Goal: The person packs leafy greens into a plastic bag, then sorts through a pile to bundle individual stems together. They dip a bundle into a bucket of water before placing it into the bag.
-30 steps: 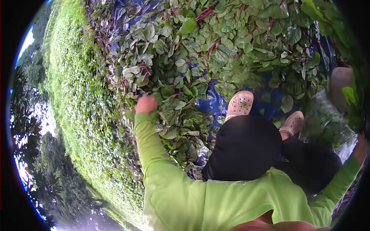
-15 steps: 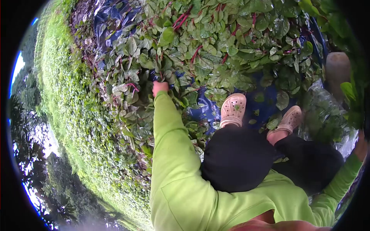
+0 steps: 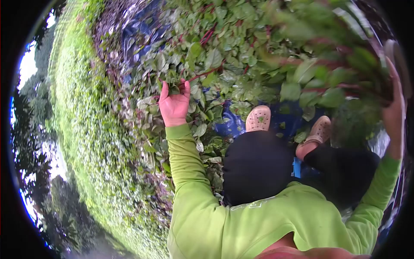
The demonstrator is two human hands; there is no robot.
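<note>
Red-stemmed leaves (image 3: 174,82) in left hand (image 3: 174,107); blurred bunch (image 3: 327,73) in right hand (image 3: 393,114)

Vines heaped on a sheet, feet at the centre
Vines (image 3: 241,52) cover the sheet (image 3: 230,125) from 10 to 2 o'clock, ahead of both shoes (image 3: 258,118). The left hand (image 3: 174,105) grips a stem (image 3: 203,73) at 10. The right hand (image 3: 393,116) holds a bunch (image 3: 327,82) at 3. A grass bank (image 3: 86,129) lies at 9.
</note>
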